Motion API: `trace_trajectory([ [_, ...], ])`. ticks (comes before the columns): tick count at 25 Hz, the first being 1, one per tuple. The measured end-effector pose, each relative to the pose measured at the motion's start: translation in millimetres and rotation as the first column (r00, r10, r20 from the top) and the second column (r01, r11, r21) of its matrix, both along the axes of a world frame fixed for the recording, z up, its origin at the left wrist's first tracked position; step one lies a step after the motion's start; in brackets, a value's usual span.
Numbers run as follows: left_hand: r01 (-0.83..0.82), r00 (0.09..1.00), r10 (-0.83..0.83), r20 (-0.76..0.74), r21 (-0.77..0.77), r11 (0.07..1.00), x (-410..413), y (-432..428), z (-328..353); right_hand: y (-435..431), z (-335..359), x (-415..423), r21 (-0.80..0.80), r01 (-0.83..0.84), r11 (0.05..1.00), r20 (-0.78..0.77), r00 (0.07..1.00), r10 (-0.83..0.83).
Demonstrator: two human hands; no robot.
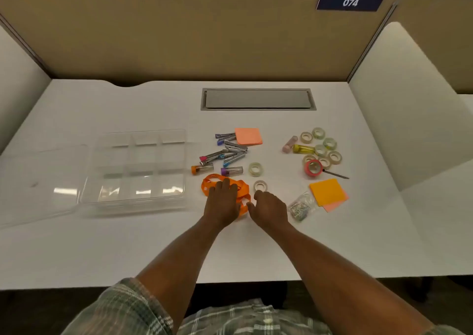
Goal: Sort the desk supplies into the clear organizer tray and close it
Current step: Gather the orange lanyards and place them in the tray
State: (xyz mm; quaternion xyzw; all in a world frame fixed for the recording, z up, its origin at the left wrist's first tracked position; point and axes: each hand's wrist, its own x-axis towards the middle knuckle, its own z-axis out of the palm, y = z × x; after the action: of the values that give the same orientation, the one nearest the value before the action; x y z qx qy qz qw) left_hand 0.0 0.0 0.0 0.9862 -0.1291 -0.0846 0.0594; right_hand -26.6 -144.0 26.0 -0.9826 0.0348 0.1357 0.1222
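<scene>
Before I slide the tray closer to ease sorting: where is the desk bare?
Bare: the near strip between the organizer tray and the desk edge, and the far band left of the grey hatch. Crowded: right of the tray, staplers, orange ribbon, tape rolls.

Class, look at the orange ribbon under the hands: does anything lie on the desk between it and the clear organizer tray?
Nothing visible does. The orange ribbon lies under the left hand, and the desk between it and the open organizer tray is bare.
</scene>
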Motion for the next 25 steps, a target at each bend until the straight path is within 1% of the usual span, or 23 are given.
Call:
trace_trajectory([
  [2,0.004,1.0,-0.003,-0.021,0.029,1.0,6,-3,-3,3,-1,1,0.033,0.082,0.996,-0.034,0.996,-0.08],
  [5,0.031,0.998,-0.027,-0.054,0.072,0.997,16,-9,-8,6,-6,0,0.011,0.103,0.995,-0.08,0.992,-0.101],
  [6,0.045,0.998,-0.041,-0.05,0.065,0.997,20,-13,-9,7,-6,0,0.024,0.111,0.994,-0.089,0.99,-0.108],
  [8,0.024,0.998,-0.025,-0.059,-0.019,1.0,32,-17,-1,7,-7,3,0.046,0.144,0.989,-0.107,0.985,-0.138],
  [10,-0.08,0.992,0.056,-0.11,-0.228,0.97,49,-19,19,7,-6,5,0.069,0.194,0.979,-0.128,0.975,-0.184],
  [12,-0.173,0.977,0.095,-0.193,-0.442,0.88,68,-15,47,7,-3,9,0.127,0.269,0.955,-0.122,0.96,-0.254],
  [14,-0.23,0.964,0.092,-0.25,-0.605,0.762,81,-4,79,9,3,18,0.267,0.316,0.911,-0.085,0.949,-0.304],
  [16,-0.259,0.956,0.066,-0.284,-0.723,0.64,89,6,112,13,15,31,0.406,0.279,0.87,-0.028,0.956,-0.293],
  [18,-0.263,0.953,0.013,-0.302,-0.807,0.529,93,15,144,20,30,48,0.466,0.188,0.865,0.08,0.964,-0.252],
  [19,-0.253,0.955,-0.011,-0.297,-0.834,0.491,94,19,159,25,37,55,0.485,0.148,0.862,0.143,0.959,-0.245],
  [21,-0.232,0.961,-0.04,-0.275,-0.873,0.43,95,24,186,32,52,70,0.529,0.103,0.842,0.263,0.924,-0.278],
  [23,-0.225,0.968,-0.03,-0.25,-0.911,0.346,96,31,209,37,67,83,0.569,0.082,0.818,0.356,0.872,-0.335],
  [25,-0.226,0.972,-0.004,-0.234,-0.943,0.245,101,41,225,38,81,92,0.593,0.088,0.8,0.384,0.843,-0.377],
])
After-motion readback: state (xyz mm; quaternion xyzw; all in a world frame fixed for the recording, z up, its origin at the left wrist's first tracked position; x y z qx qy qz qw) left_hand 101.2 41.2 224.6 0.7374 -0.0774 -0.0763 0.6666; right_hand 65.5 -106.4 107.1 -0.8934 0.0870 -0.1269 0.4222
